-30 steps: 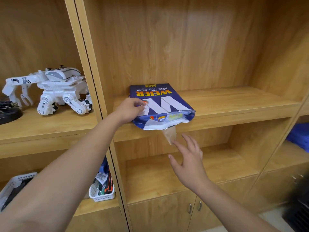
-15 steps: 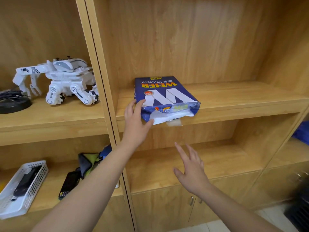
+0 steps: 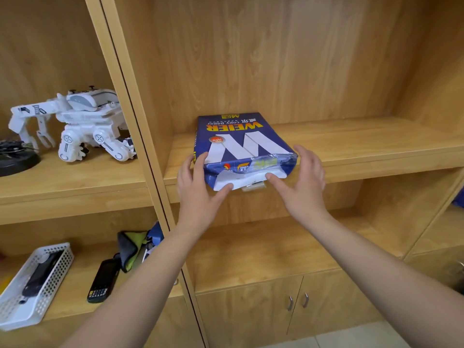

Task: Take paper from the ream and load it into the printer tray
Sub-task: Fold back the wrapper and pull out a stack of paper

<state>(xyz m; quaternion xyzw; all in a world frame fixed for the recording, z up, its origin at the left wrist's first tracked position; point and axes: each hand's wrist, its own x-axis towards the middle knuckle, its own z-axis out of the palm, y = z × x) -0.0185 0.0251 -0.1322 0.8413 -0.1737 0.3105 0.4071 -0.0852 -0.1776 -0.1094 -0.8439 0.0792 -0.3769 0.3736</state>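
Observation:
A blue ream of copy paper point(image 3: 238, 144) lies flat on a wooden shelf point(image 3: 364, 146), its torn near end overhanging the shelf's front edge with white sheets point(image 3: 241, 179) showing. My left hand point(image 3: 198, 194) is at the ream's near left corner, fingers on the side and thumb under the white sheets. My right hand point(image 3: 303, 182) is at the near right corner, fingers along the side and thumb touching the paper's end. Both hands are spread around the ream's end. No printer is in view.
A white toy robot point(image 3: 77, 126) and a black round object point(image 3: 15, 159) stand on the left shelf. Below are a white mesh basket point(image 3: 32, 287), a black handheld device point(image 3: 103, 280) and a folded cloth point(image 3: 133, 247). Cabinet doors point(image 3: 296, 302) sit beneath the lower shelf.
My right hand has risen from below the shelf to the ream's right corner. My left hand has shifted lower on the left corner. The camera has moved closer.

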